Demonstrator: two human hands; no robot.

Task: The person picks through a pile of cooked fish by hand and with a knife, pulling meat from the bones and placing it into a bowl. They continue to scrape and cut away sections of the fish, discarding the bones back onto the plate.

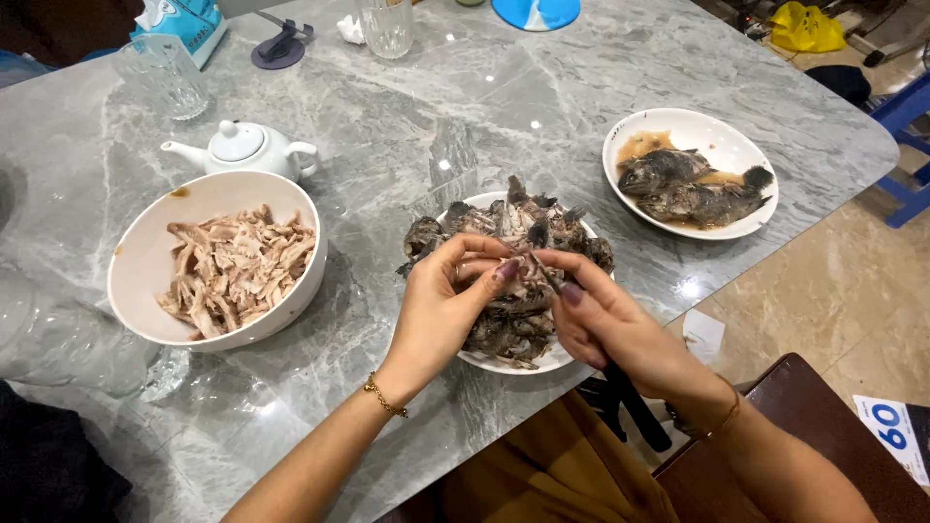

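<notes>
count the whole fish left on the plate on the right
2, lying side by side in brown sauce on the white plate: one fish toward the left, the other fish in front, tail right. More may hide beneath.

Left hand [441, 310] pinches a fish piece [484, 266] over the plate of fish scraps [557, 356]; right hand [610, 324] holds black-handled scissors [635, 402]. Bowl of shredded meat [145, 242] left on the surface [436, 116].

Grey, white-veined marble table [465, 107] carries everything. Nearest its left edge, a white bowl [145, 261] holds pale brown shredded meat [237, 271]; a white teapot [242, 147] stands behind. Toward its right edge, dark grey fish [693, 189] lie on a white plate [722, 136].
</notes>
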